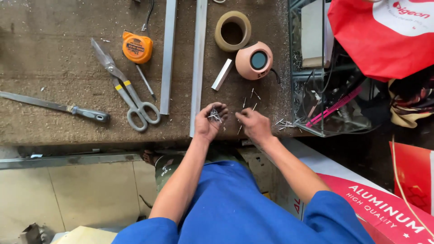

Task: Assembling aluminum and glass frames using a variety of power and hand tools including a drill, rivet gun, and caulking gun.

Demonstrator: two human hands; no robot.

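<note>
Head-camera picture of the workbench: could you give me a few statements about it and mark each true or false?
1. The cupped left hand holds a bunch of small metal screws. True.
2. The orange tape measure lies right of the round pink speaker. False: it lies left of it.
3. The grey-handled scissors lie on the brown bench top. True.
4. The right hand grips the scissors. False: it rests by loose screws on the bench.

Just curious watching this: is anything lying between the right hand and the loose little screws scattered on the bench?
Nothing visible does. The right hand rests on the bench right among the loose screws; the left hand cups a bunch beside it.
</note>
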